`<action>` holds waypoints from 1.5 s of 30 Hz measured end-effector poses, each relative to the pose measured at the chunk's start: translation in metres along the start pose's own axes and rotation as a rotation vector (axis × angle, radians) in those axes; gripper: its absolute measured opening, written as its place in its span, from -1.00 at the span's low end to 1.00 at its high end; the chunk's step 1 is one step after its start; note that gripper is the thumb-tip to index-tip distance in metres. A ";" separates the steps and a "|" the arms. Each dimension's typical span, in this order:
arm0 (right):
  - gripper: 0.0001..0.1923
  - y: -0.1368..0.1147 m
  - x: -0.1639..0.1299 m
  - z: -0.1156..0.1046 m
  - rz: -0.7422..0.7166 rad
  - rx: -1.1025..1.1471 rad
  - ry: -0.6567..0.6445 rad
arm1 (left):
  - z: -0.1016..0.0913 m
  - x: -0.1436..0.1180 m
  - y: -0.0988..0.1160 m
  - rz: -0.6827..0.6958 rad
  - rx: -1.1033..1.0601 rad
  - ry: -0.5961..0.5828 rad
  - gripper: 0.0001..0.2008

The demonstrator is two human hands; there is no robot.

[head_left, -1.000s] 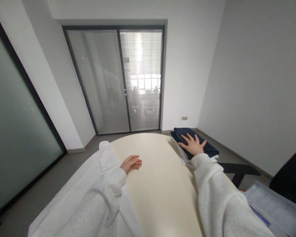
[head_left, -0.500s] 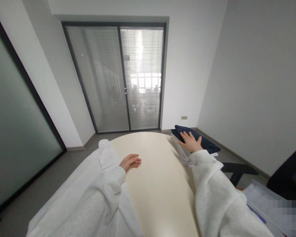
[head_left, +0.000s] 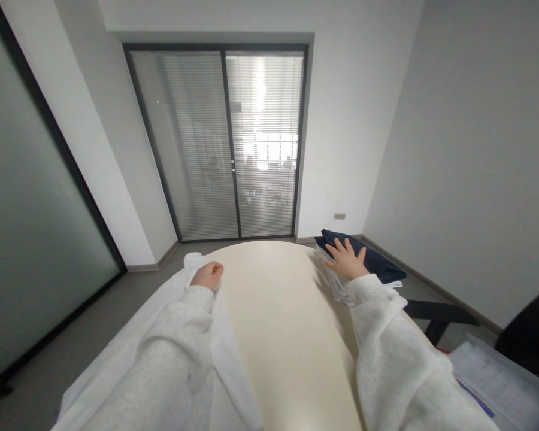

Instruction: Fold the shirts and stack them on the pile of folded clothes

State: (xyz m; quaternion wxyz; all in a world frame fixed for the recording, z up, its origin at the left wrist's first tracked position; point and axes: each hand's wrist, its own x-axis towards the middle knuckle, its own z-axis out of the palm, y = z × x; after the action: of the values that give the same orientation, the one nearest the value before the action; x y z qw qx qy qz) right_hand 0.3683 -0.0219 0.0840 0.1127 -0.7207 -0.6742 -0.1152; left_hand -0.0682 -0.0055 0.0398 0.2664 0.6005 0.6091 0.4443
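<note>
On desk's [head_left: 278,323] far right edge, right hand [head_left: 348,263] lies open, fingers spread, flat on dark blue folded cloth [head_left: 377,263] atop a stack. Left hand [head_left: 206,276] closed, gripping white cloth [head_left: 197,263] at desk's left edge.

A cream-coloured oval table [head_left: 278,323] fills the middle. Along its left edge lies a plain white cloth [head_left: 227,353]. At its far right edge sits a navy blue folded fabric [head_left: 379,263] on top of white folded pieces [head_left: 336,286]. Both sleeves [head_left: 386,335] are pale heathered grey. The sliding doors [head_left: 227,143] have dark grey frames and horizontally striped blinds.
</note>
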 end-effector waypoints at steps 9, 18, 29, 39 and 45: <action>-0.43 -0.137 -0.048 0.009 -0.641 0.149 -0.083 | 0.007 -0.007 -0.066 -0.374 0.891 -0.024 -0.34; -0.41 -0.179 -0.073 0.037 -0.705 0.383 -0.327 | 0.060 -0.008 -0.043 -0.251 1.020 -0.154 -0.27; -0.35 -0.166 -0.061 0.071 -0.529 0.561 -0.224 | 0.160 -0.010 0.003 -0.006 0.936 -0.262 -0.30; -0.46 -0.141 -0.042 0.099 -0.434 0.501 -0.194 | 0.191 -0.017 0.030 0.108 0.740 -0.210 -0.26; -0.33 -0.129 -0.038 0.103 -0.463 0.323 -0.312 | 0.161 -0.003 0.036 0.024 0.271 -0.409 -0.24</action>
State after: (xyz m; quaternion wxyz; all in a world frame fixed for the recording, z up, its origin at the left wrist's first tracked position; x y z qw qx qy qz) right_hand 0.2388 -0.0170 -0.0248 0.0915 -0.5298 -0.8391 0.0825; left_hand 0.0884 0.0233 -0.0040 0.2961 0.7154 0.5894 0.2307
